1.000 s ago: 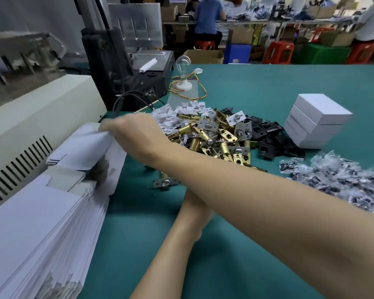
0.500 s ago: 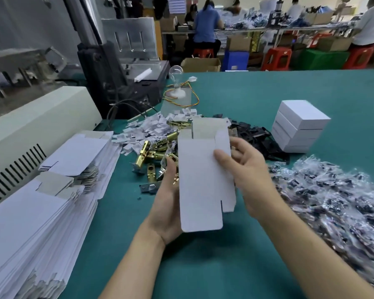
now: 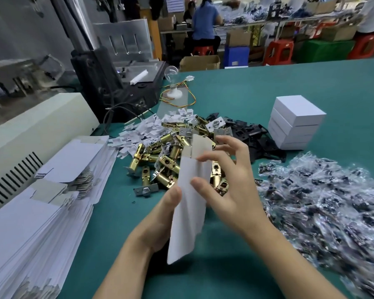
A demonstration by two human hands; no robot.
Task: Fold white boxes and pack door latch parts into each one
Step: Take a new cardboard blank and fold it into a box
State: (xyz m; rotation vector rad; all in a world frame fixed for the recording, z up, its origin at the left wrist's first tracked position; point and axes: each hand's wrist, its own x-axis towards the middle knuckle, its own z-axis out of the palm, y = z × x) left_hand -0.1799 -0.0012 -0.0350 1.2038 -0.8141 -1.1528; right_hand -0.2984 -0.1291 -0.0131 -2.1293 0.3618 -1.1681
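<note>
The white box blank point(image 3: 188, 212) is held up off the green table point(image 3: 268, 93), standing on end and a little tilted, just in front of the pile of brass latches point(image 3: 160, 160); it looks half opened rather than squared, though blur makes its creases hard to read. The left hand point(image 3: 158, 216) grips its lower left edge with the thumb laid on the front face and the fingers hidden behind; the right hand point(image 3: 231, 190) pinches the upper part between thumb and forefinger, its other fingers spread loose and holding nothing. The likely trouble is a false crease; if the right thumb presses the panel anywhere off the scored line, the card may buckle and the box will not sit square like the finished boxes point(image 3: 296, 121) stacked well apart on the right. The top flap is free and could bend the wrong way or tear at its slit; a light grip on such a thin sheet could also let it slip and fall among the latches.
</note>
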